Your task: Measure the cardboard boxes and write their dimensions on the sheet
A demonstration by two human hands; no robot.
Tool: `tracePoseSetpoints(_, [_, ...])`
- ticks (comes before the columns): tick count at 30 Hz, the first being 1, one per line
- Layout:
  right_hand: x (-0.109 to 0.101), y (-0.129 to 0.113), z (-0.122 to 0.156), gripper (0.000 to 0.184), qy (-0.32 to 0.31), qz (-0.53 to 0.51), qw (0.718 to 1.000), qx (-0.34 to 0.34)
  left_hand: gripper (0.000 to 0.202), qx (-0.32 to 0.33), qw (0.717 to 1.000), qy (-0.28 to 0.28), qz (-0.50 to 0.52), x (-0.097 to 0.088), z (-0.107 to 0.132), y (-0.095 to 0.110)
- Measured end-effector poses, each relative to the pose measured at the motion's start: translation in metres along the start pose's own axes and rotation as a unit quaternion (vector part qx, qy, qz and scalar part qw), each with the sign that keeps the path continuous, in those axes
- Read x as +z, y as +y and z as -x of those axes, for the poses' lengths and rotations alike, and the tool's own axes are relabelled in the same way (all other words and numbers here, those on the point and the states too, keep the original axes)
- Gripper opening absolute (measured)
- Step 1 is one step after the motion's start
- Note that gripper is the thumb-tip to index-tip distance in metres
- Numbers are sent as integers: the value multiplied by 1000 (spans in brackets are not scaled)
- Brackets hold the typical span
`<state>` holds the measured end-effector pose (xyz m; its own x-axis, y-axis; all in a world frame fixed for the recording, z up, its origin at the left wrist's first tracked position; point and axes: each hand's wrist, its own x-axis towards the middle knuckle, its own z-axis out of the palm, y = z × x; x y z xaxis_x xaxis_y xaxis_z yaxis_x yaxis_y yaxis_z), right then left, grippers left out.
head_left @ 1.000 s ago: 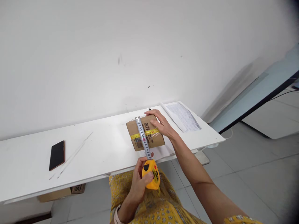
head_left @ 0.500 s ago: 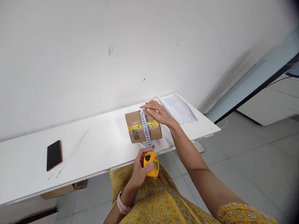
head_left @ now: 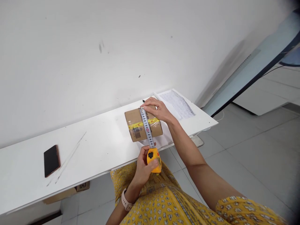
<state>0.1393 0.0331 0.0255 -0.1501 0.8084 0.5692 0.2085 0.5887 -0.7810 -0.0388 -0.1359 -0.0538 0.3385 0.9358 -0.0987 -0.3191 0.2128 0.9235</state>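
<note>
A small brown cardboard box with a yellow tape band sits near the table's front edge. My left hand grips the yellow case of a tape measure just off that edge. The silver blade runs from the case across the top of the box to its far edge. There my right hand presses the blade's end against the box with thumb and fingers closed on it. The fingertips partly cover that end.
The white table runs along a white wall. A dark phone lies at the left. Behind my right hand is a printed sheet. Another cardboard box is under the table, and a slanted panel leans at the right.
The camera view has shifted slightly. The tape case has moved a little up and to the right. Both hands keep their hold, with the blade still across the box.
</note>
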Motion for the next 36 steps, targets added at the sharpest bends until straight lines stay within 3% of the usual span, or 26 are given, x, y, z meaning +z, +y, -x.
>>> tracePoseSetpoints(14, [3, -10, -3, 12, 11, 19, 1000, 9, 54, 13, 1000, -1, -17, 3, 2, -2])
tracePoseSetpoints(29, [6, -17, -1, 11, 17, 59, 998, 11, 53, 19, 999, 12, -29, 7, 2, -4])
tracePoseSetpoints(33, [7, -12, -4, 13, 23, 50, 998, 31, 55, 19, 1000, -2, -14, 1, 10, 9])
tracePoseSetpoints(36, [3, -5, -5, 20, 24, 21, 998, 61, 57, 47, 999, 16, -20, -17, 21, 30])
